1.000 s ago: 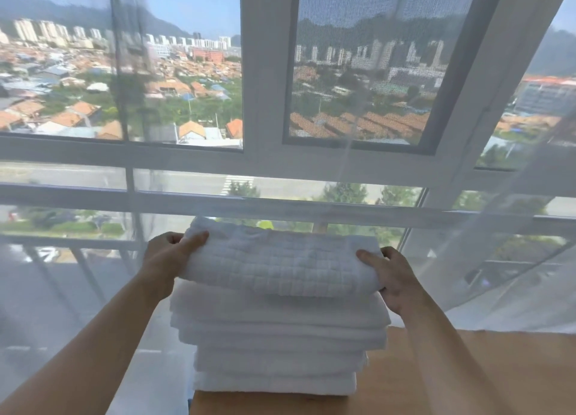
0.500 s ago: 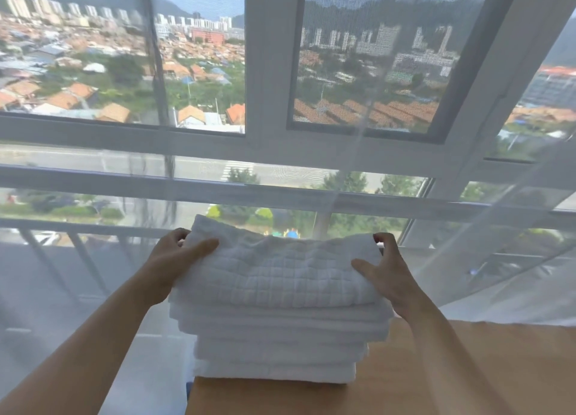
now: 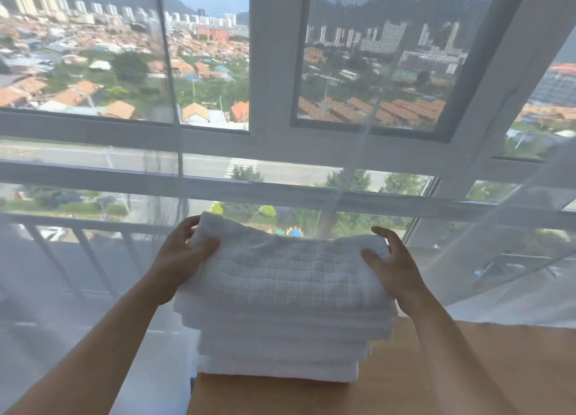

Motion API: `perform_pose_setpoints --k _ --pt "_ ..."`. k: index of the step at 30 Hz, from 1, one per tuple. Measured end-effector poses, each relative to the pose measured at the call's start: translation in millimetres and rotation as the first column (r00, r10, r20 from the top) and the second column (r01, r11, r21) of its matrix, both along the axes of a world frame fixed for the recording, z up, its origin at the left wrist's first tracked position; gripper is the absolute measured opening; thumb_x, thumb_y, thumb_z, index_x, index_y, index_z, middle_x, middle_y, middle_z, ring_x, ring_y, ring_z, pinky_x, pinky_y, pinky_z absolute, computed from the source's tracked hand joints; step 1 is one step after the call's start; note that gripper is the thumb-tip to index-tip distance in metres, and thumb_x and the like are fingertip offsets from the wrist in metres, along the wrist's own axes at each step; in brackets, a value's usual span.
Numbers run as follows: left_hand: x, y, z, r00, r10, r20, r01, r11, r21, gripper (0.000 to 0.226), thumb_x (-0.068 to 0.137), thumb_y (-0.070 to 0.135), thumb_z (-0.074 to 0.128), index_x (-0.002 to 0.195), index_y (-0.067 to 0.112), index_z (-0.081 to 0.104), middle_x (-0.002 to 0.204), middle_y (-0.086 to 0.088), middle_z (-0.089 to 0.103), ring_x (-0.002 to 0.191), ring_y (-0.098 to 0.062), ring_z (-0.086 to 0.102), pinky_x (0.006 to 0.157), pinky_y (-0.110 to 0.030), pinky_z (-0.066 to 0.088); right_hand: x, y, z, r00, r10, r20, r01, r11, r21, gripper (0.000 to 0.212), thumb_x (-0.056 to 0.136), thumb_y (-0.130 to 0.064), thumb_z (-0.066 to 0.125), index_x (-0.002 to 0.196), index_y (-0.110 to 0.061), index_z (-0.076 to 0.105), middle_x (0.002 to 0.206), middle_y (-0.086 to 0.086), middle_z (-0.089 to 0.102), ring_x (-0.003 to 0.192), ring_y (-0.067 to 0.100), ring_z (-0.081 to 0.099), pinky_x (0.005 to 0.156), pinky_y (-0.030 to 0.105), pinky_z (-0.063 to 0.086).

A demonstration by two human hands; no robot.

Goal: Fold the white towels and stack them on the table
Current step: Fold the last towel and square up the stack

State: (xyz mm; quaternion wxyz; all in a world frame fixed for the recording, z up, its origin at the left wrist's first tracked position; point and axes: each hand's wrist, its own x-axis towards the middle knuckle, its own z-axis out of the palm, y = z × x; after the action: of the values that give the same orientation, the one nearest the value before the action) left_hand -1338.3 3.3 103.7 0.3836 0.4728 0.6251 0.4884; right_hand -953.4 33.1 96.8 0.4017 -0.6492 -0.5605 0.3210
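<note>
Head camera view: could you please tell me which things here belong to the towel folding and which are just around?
Job: top towel, towel stack, table, left hand, right hand.
Around: window, sheer curtain, railing.

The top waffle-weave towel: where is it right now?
In the head view, the top towel lies on the towel stack at the table's left end, between the left hand and right hand.

A wide window [image 3: 280, 72] with white frames fills the view, daylight pouring through — beyond it, orange rooftops, distant towers and hills. A sheer white curtain [image 3: 514, 259] drapes across the glass, a balcony railing [image 3: 81, 252] showing faintly through it. Below, a wooden table [image 3: 405, 383] — its surface pale brown.
</note>
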Motion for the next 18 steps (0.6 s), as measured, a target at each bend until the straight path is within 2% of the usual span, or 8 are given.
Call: perform_pose_setpoints --k 2,3,6,10,12,15,17,18 --pt "-0.9 3.1 -2.4 0.997 0.079 -0.025 -0.079 0.997 0.018 0.031 0.070 0.047 0.075 0.098 0.055 0.064 0.096 0.012 0.070 0.088 -0.016 0.070 0.075 -0.038 0.056 -0.5 2.7 0.3 0.999 -0.015 -0.042 0.017 0.999 0.041 0.041 0.093 -0.033 0.067 0.125 -0.052 0.051 0.133 -0.008 0.048 0.122 0.017 0.051 0.095 0.039 0.047" --pt "-1.0 4.6 -6.5 0.992 0.104 -0.070 -0.104 0.995 0.008 0.030 0.074 0.047 0.076 0.101 0.052 0.064 0.098 0.013 0.069 0.090 -0.017 0.068 0.075 -0.036 0.053 -1.2 3.3 -2.6 0.999 -0.029 -0.038 0.030 0.999 0.041 0.040 0.093 -0.033 0.067 0.126 -0.050 0.052 0.134 -0.004 0.050 0.122 0.020 0.052 0.093 0.038 0.047" --pt "1.8 9.0 -26.3 0.952 0.138 -0.272 -0.163 0.984 -0.070 0.041 0.088 0.042 0.071 0.126 0.032 0.060 0.121 0.000 0.066 0.104 -0.023 0.060 0.083 -0.034 0.040 -5.9 2.4 -17.2 0.995 -0.086 0.054 0.085 0.996 0.013 0.040 0.096 -0.032 0.064 0.134 -0.036 0.053 0.139 0.003 0.054 0.128 0.023 0.049 0.090 0.030 0.037" --pt "4.3 13.9 -25.6 0.925 0.146 -0.350 -0.179 0.982 -0.065 0.052 0.088 0.042 0.070 0.135 0.025 0.056 0.129 -0.009 0.064 0.119 -0.032 0.058 0.090 -0.037 0.041 -6.7 5.4 -19.4 0.983 -0.097 0.155 0.094 0.995 0.025 0.037 0.100 -0.029 0.057 0.136 -0.028 0.053 0.136 0.008 0.058 0.119 0.026 0.053 0.087 0.029 0.035" --pt "5.4 14.4 -18.2 0.928 0.153 -0.341 -0.176 0.984 -0.040 0.046 0.087 0.041 0.071 0.130 0.028 0.061 0.123 -0.005 0.066 0.116 -0.029 0.059 0.089 -0.035 0.042 -3.6 7.8 -14.8 0.981 -0.130 0.144 0.127 0.991 0.027 0.031 0.100 -0.024 0.056 0.130 -0.026 0.058 0.129 0.010 0.062 0.114 0.027 0.054 0.088 0.032 0.039" --pt "6.0 18.7 -3.5 0.933 0.190 -0.304 -0.181 0.982 0.060 0.038 0.084 0.042 0.074 0.121 0.039 0.065 0.102 0.006 0.067 0.099 -0.020 0.062 0.081 -0.031 0.040 -1.0 11.8 -6.0 0.976 -0.195 0.096 0.188 0.979 0.083 0.027 0.098 -0.020 0.055 0.123 -0.026 0.062 0.110 0.008 0.064 0.107 0.031 0.058 0.083 0.034 0.042" --pt "4.8 24.0 0.7 0.929 0.198 -0.313 -0.176 0.980 0.097 0.037 0.083 0.043 0.074 0.120 0.041 0.066 0.096 0.010 0.067 0.095 -0.019 0.063 0.078 -0.031 0.041 -1.5 13.4 -4.1 0.971 -0.216 0.099 0.206 0.973 0.101 0.027 0.098 -0.019 0.054 0.123 -0.025 0.062 0.109 0.009 0.064 0.105 0.031 0.058 0.084 0.034 0.042" --pt "3.9 26.4 -1.0 0.924 0.183 -0.337 -0.170 0.983 0.068 0.039 0.084 0.043 0.073 0.121 0.038 0.066 0.100 0.006 0.069 0.099 -0.022 0.064 0.079 -0.032 0.042 -2.1 13.2 -5.8 0.969 -0.215 0.118 0.205 0.975 0.091 0.027 0.099 -0.019 0.054 0.125 -0.024 0.062 0.112 0.010 0.064 0.109 0.032 0.057 0.088 0.036 0.044"
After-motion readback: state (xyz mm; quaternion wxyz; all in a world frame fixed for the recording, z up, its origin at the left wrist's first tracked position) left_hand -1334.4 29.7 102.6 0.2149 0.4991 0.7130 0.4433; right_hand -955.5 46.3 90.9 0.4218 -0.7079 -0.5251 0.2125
